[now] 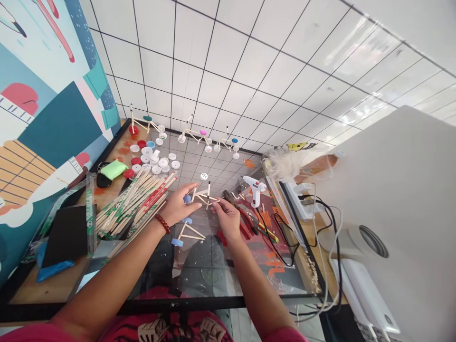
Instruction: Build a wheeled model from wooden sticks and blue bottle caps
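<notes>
Between my hands is a small wooden-stick frame [204, 194] with an upright, dark-tipped stick. My left hand [177, 205] is around its left end, thumb and forefinger curved about a blue bottle cap [187, 198]; its other fingers are hidden. At the frame's right end, my right hand [228, 217] pinches a stick with thumb and fingertips. Just below them on the glass tabletop lies a second stick piece [192, 232] with blue caps at its left. A white cap [203, 176] with dark dots sits just beyond the frame.
A pile of wooden sticks [133, 206] and loose bottle caps [156, 159] cover the left side. Finished stick models [194, 135] stand along the wall. To the right are a white glue gun [255, 190], red-handled pliers [245, 221], a yellow cutter [272, 234] and cables [294, 249].
</notes>
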Demonstrator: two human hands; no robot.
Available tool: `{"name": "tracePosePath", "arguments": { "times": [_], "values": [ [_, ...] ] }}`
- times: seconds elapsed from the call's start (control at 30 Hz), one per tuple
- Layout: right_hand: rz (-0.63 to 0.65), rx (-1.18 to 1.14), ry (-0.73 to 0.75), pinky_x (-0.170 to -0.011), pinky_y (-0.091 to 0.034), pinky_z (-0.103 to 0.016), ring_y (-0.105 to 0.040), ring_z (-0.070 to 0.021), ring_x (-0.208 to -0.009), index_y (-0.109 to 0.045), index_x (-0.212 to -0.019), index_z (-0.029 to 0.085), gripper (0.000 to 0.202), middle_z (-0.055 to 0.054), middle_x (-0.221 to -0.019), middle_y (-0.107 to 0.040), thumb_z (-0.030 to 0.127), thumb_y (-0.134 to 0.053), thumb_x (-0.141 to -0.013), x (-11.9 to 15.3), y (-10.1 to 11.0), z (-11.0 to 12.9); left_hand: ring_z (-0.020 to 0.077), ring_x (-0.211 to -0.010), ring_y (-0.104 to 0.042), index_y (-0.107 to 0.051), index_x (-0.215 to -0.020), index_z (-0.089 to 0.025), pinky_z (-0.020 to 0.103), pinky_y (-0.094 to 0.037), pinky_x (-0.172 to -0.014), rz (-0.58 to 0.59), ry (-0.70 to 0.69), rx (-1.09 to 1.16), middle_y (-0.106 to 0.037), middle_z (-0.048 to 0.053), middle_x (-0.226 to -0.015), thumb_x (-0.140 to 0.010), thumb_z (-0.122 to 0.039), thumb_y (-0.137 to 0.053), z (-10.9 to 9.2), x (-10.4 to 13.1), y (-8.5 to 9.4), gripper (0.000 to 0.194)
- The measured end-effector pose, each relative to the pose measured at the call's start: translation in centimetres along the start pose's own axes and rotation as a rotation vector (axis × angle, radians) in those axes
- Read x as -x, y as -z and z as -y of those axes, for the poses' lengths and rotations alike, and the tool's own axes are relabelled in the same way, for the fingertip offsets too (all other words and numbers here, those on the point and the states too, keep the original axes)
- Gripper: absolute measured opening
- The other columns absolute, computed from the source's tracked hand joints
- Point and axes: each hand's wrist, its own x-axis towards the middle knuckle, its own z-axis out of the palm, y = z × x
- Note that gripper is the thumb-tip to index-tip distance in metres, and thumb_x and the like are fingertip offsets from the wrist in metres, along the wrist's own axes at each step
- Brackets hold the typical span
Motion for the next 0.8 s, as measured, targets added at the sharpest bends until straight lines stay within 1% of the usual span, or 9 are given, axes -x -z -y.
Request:
{"name": "tracePosePath", "arguments": {
  "times": [0.23, 0.4, 0.57, 0.8],
  "values": [
    [0.001, 0.021, 0.008, -0.074, -0.058, -0.034, -0.068, -0.0199, -0.073, -0.079, -0.099, 0.016, 0.047, -0.007, -0.090, -0.078, 0.054, -0.078, -0.071, 0.11, 0.08, 0.14, 0.0267, -0.131, -0.058, -0.062, -0.131, -0.021, 0.043, -0.043, -0.115, 0.003, 0.026, -0.005, -0.063, 0.009, -0.141, -0.074, -0.027, -0.075, -0.27, 0.10, -0.04, 0.060],
    [0.020, 0.057, 0.023, -0.073, -0.058, -0.033, -0.068, -0.0196, -0.073, -0.080, -0.098, 0.017, 0.045, -0.007, -0.090, -0.078, 0.055, -0.075, -0.074, 0.08, 0.17, -0.18, 0.0265, -0.131, -0.058, -0.062, -0.130, -0.023, 0.045, -0.044, -0.115, 0.000, 0.023, -0.009, -0.064, 0.007, -0.140, -0.073, -0.027, -0.075, -0.17, 0.08, -0.08, 0.059],
    [0.024, 0.068, 0.033, -0.073, -0.057, -0.033, -0.067, -0.0192, -0.073, -0.081, -0.096, 0.017, 0.041, -0.006, -0.087, -0.077, 0.052, -0.074, -0.077, 0.05, 0.29, -0.31, 0.0265, -0.130, -0.058, -0.062, -0.130, -0.022, 0.044, -0.045, -0.113, 0.002, 0.012, -0.016, -0.064, 0.008, -0.140, -0.074, -0.028, -0.074, -0.26, 0.07, -0.04, 0.057],
    [0.022, 0.060, 0.038, -0.074, -0.058, -0.033, -0.069, -0.0195, -0.074, -0.080, -0.096, 0.017, 0.037, -0.006, -0.089, -0.078, 0.049, -0.074, -0.077, 0.15, 0.16, 0.04, 0.0270, -0.131, -0.057, -0.062, -0.131, -0.023, 0.044, -0.044, -0.115, 0.025, 0.038, -0.019, -0.063, 0.008, -0.141, -0.074, -0.031, -0.074, -0.52, 0.13, 0.15, 0.059]
  ]
}}
